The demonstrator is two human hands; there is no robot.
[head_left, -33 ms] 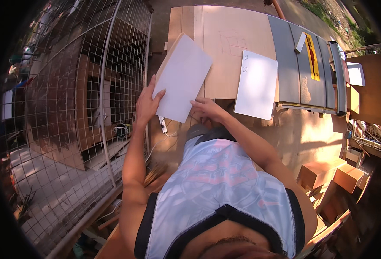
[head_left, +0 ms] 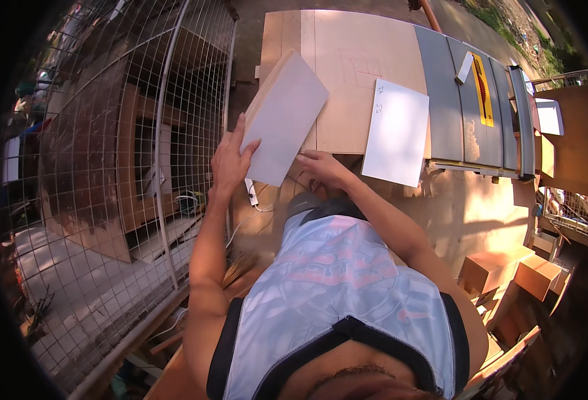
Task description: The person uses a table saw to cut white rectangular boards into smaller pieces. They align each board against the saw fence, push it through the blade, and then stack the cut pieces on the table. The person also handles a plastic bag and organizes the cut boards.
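A white rectangular board lies slanted over the near left part of the wooden tabletop, its near end jutting past the table's edge. Pale layered edges show along its far left side, so it may be a stack; I cannot tell how many pieces. My left hand grips the left side, thumb on the white face and fingers along the edge. At the lower right edge, my right hand holds the board with bent fingers, partly hidden. Another white board with pen marks lies to the right.
Right of the wood is a grey saw table with a blade in a yellow insert; a small white block lies beside it. A wire mesh fence runs close on my left. Cardboard-coloured boxes stand at lower right. A white power strip hangs below.
The white board has tilted, showing more of its layered left edge and a narrower white face. My left hand has shifted slightly with it; my right hand has barely moved.
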